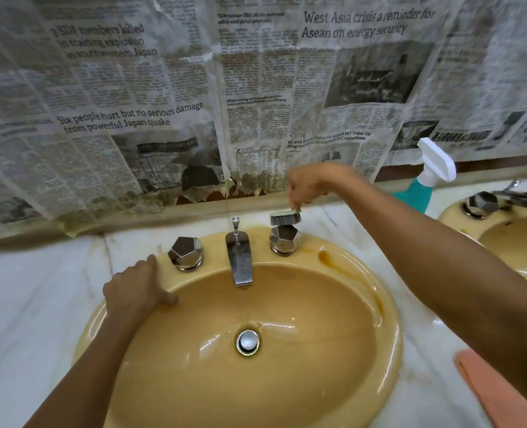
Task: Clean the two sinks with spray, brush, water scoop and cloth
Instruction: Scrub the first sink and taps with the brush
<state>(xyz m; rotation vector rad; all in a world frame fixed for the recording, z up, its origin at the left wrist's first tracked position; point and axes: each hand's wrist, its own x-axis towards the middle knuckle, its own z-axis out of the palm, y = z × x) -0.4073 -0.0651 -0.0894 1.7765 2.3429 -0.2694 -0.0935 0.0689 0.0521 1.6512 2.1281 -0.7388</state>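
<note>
A mustard-yellow oval sink (286,381) fills the middle of the view, wet, with a metal drain plug (247,342) and a chrome spout (239,261). My right hand (313,185) grips a small brush (285,217) from above, its bristles down on the right faceted tap knob (284,240). My left hand (137,290) rests on the sink's left rim, thumb over the inner edge, beside the left tap knob (185,253). A second yellow sink (509,242) lies at the right. A teal spray bottle (425,183) with a white trigger stands between the sinks. A pink cloth (490,393) lies at lower right.
The sinks are set in a white marble counter (33,304). Newspaper sheets (163,103) cover the wall behind, torn and stained along the bottom edge. The second sink's chrome knob (481,203) and tap sit at the far right. A brown stain (327,256) marks the rim near the right knob.
</note>
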